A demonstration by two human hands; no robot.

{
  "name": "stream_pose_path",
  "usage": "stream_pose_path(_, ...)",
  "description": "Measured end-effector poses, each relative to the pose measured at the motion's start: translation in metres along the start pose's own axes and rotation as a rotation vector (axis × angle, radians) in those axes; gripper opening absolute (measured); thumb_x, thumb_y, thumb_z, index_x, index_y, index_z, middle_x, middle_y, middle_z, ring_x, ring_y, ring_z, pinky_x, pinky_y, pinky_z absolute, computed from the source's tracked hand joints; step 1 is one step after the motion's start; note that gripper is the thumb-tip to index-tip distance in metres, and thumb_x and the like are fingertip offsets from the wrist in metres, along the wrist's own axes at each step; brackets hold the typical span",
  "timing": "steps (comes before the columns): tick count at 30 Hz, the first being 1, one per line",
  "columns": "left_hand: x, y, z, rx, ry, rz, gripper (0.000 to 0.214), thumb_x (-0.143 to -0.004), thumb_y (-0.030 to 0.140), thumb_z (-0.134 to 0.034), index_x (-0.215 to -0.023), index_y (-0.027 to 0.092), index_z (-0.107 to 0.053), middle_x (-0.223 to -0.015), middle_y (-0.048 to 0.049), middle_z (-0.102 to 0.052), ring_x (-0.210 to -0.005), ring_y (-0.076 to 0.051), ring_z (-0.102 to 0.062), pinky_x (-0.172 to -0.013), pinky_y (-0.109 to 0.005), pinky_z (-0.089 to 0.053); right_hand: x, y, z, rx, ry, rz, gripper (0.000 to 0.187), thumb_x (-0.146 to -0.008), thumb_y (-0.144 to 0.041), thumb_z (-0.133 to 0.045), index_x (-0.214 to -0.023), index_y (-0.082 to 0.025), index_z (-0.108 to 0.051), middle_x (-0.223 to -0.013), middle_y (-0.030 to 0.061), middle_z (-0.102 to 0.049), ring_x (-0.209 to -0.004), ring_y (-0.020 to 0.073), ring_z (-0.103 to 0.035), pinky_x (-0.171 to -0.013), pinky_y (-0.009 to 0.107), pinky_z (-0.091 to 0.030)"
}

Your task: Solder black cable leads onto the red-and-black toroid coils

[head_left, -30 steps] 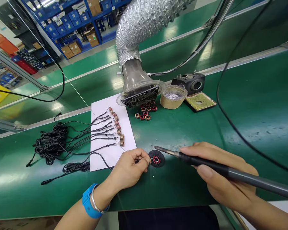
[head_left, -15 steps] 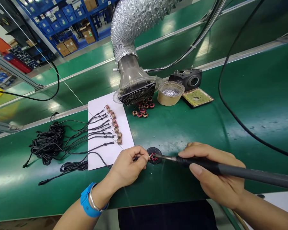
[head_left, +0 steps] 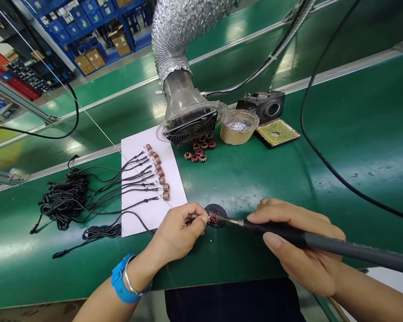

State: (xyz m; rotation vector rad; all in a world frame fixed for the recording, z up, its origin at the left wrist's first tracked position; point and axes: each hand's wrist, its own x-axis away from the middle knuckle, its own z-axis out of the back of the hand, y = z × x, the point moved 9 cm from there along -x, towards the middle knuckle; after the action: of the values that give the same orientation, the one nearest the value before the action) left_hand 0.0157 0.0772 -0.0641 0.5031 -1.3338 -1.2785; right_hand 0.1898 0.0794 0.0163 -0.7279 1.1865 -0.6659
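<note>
A small red-and-black wound ring coil [head_left: 214,217] lies on a round black disc [head_left: 216,208] on the green bench. My left hand [head_left: 181,231] is closed in a pinch on the end of a black cable [head_left: 139,216], right at the coil's left edge. In my right hand [head_left: 298,246] is a soldering iron [head_left: 278,230], gripped like a pen. Its metal tip reaches the coil from the right, close to the pinched wire end. Whether tip and wire touch is too small to tell.
A fume extractor hood [head_left: 191,120] hangs over several loose coils [head_left: 198,152]. Beside it stand a solder pot [head_left: 237,134], an iron holder [head_left: 265,105] and a yellow sponge tray [head_left: 277,133]. White paper [head_left: 137,228] bears coils and cable ends; bundled black cables [head_left: 63,199] lie left.
Both hands stay nearly in place, with the iron's tip still at the coil. The whole view has shifted slightly.
</note>
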Motion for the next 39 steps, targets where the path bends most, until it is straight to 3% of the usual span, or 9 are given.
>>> stream_pose_path(21, 0.001, -0.002, -0.001, -0.008, -0.004, 0.027, 0.017, -0.091, 0.029, -0.05, -0.083, 0.018, -0.06, -0.068, 0.0025, -0.056, -0.062, -0.011, -0.048, -0.059, -0.023, -0.037, 0.002, -0.022, -0.009, 0.033, -0.072, 0.15, 0.029, -0.071, -0.008, -0.049, -0.095, -0.014, -0.063, -0.058, 0.0022, -0.054, -0.047, 0.0146, -0.05, -0.045, 0.03, -0.037)
stream_pose_path(35, 0.0, -0.002, -0.001, -0.002, 0.003, 0.037, 0.018, -0.09, 0.031, -0.051, -0.083, 0.017, -0.06, -0.068, 0.002, -0.056, -0.063, -0.011, -0.05, -0.06, -0.023, -0.038, 0.001, -0.017, -0.001, 0.036, -0.041, 0.097, 0.032, -0.073, -0.01, -0.05, -0.101, -0.019, -0.064, -0.06, 0.0018, -0.057, -0.049, 0.0161, -0.054, -0.046, 0.032, -0.041)
stream_pose_path(39, 0.001, -0.003, -0.001, -0.007, 0.001, 0.036, 0.019, -0.09, 0.032, -0.052, -0.082, 0.018, -0.059, -0.067, 0.0022, -0.057, -0.063, -0.012, -0.05, -0.06, -0.023, -0.037, 0.0, -0.017, 0.001, 0.017, 0.022, 0.136, 0.039, -0.073, -0.009, -0.051, -0.108, -0.02, -0.063, -0.066, 0.0021, -0.058, -0.051, 0.0152, -0.052, -0.046, 0.032, -0.042)
